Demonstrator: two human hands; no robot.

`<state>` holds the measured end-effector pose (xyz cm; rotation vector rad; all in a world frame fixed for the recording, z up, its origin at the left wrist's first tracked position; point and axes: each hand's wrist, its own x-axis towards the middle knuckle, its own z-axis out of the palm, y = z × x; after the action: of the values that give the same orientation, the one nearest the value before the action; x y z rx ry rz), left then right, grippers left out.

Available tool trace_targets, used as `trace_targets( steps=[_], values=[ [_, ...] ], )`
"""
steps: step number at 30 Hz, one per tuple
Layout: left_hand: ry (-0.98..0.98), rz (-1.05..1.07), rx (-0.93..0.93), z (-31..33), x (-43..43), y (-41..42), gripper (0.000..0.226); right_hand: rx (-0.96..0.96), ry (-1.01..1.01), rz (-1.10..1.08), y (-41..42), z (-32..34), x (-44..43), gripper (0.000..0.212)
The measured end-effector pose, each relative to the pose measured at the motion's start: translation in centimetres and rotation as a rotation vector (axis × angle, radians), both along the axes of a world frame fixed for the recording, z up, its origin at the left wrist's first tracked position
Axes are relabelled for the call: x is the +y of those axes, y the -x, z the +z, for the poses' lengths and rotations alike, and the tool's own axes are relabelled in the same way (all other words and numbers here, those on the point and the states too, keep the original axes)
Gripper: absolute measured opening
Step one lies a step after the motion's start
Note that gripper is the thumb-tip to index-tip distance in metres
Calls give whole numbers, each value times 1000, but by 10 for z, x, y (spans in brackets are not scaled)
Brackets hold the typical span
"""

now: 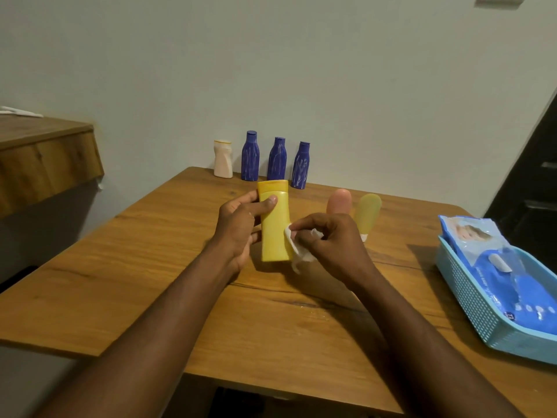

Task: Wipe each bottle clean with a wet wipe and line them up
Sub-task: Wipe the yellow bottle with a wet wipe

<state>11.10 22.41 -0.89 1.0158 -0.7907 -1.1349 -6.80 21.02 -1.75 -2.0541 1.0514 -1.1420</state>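
Step in hand: wiping the yellow bottle [274, 224]. Left hand [238, 227] grips its upper body, thumb across the front just under the cap, other fingers [254, 236] curled behind, cap end pointing away. Right hand [328, 239] pinches a bunched wet wipe [297, 251] against the bottle's lower right edge. Can't tell if the base touches the surface [150, 267]. Behind the bottle, at the wall: white bottle [223, 159] and three blue bottles [277, 159] in a row, likely done. Just right of it, behind the right hand: pink bottle [339, 200] and pale yellow bottle [367, 212], probably pending. Well right of it: basket [470, 300] with the wipes pack [494, 267]. To do it well: spread the wipe flatter, stroke full length, rotate the bottle with the left hand, regrip so the thumb patch and cap get covered.
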Motion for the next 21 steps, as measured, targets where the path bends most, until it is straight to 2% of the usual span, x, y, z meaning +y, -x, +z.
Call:
trace_targets(
  steps=[5, 9, 12, 17, 21],
  values=[
    [-15, -167, -103, -2, 3, 8, 36, -106, 170, -155, 2, 5, -6, 18],
    [-14, -177, -137, -3, 3, 9, 35, -99, 227, -206, 1, 4, -6, 19],
    [-25, -115, -76, -4, 1, 6, 25, -6, 176, -113, 1, 3, 0, 18],
    [-62, 3, -54, -3, -3, 1, 23, 288, 45, 136, 0, 0, 3, 20],
    [-107, -58, -87, -4, -1, 3, 24, 165, 121, 72, -1, 0, 1, 19]
  ],
)
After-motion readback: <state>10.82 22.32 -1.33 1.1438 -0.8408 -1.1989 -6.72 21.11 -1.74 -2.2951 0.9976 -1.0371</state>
